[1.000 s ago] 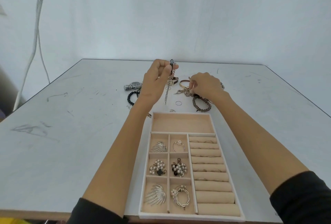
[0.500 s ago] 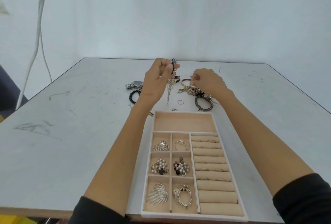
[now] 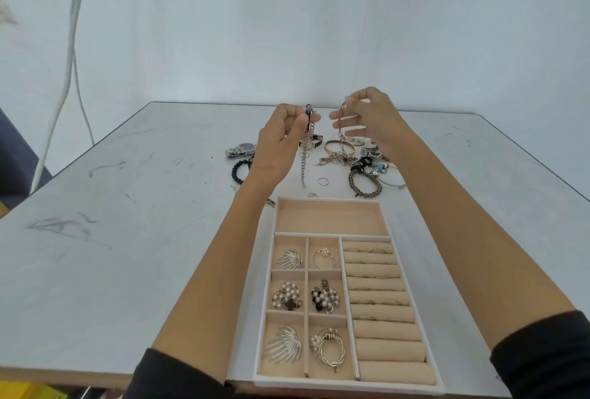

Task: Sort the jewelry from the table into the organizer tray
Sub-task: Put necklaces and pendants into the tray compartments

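Observation:
My left hand (image 3: 284,140) pinches a dark clasp with a silver chain bracelet (image 3: 303,168) hanging down from it above the table. My right hand (image 3: 370,120) is raised beside it and pinches a second thin chain (image 3: 342,130) that dangles toward the jewelry pile (image 3: 357,162). The beige organizer tray (image 3: 332,203) lies near me; its wide far compartment is bare, its small left cells hold brooches and pearl pieces (image 3: 287,299), and its right side has ring rolls (image 3: 376,283) with several rings.
On the table beyond the tray lie a silver watch (image 3: 241,150), a black bead bracelet (image 3: 238,170), a gold bangle (image 3: 339,146), a braided bracelet (image 3: 365,184) and a loose ring (image 3: 323,181). A white cable (image 3: 68,63) hangs at the left.
My right hand has risen from the pile, lifting a thin chain up beside my left hand. The left hand still holds its chain at about the same height.

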A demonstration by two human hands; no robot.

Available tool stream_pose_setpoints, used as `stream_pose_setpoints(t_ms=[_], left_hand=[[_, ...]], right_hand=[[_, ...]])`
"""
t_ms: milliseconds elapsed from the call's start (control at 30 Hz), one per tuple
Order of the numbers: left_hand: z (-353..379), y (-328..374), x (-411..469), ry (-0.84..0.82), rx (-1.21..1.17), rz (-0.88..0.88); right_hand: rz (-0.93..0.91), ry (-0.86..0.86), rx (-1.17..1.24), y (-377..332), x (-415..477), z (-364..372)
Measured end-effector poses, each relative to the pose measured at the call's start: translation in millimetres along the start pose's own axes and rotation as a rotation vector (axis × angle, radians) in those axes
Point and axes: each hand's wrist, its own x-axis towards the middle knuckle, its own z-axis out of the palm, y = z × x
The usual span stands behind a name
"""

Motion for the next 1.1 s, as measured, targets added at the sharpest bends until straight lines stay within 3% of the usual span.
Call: stream_pose_setpoints(t_ms=[200,500,900,1100], left_hand=[[0,0,0,0.034,0.015,-0.001],[-4,8,0,0.072,-0.161,-0.033],[-15,38,-14,0.113,-0.535,-0.103],[-26,55,-35,0.096,-0.584,-0.072]], right_hand=[[-0.089,0.044,0.233,-27,-2,2],[-0.222,0.056,0.632,-65,-25,5],[-0.278,0.0,0.625,-66,-84,-14],[-0.267,-0.056,0.569,-60,-119,-10]])
